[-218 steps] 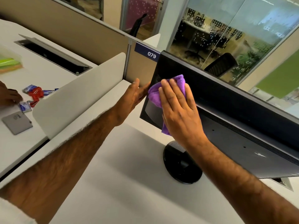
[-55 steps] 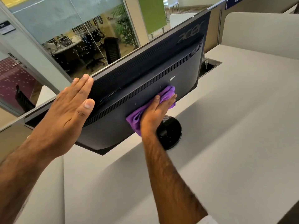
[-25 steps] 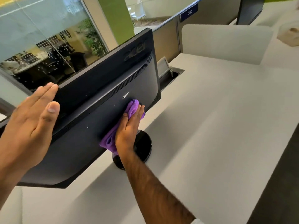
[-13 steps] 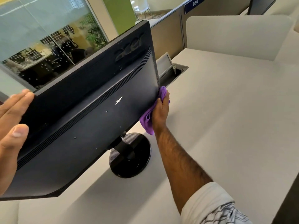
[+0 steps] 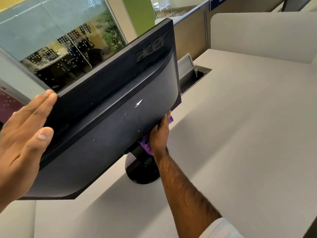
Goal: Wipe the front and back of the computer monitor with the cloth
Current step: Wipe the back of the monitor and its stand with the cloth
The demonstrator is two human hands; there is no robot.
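The black computer monitor (image 5: 109,127) shows me its back and stands tilted on a round black base (image 5: 142,170) on the white desk. My left hand (image 5: 24,141) lies flat with straight fingers against the monitor's left edge. My right hand (image 5: 159,133) is under the monitor's lower right edge and presses the purple cloth (image 5: 146,145) up against it. Most of the cloth is hidden by the hand and the monitor. The screen side is out of sight.
The white desk (image 5: 240,134) stretches to the right. An open cable tray (image 5: 192,74) is sunk in the desk behind the monitor. White divider panels (image 5: 262,33) stand at the back right. A glass wall (image 5: 56,36) is behind the monitor.
My right hand slid the cloth from the monitor's right side edge down under its lower right edge. My left hand shifted further onto the left edge. The view moved a little.
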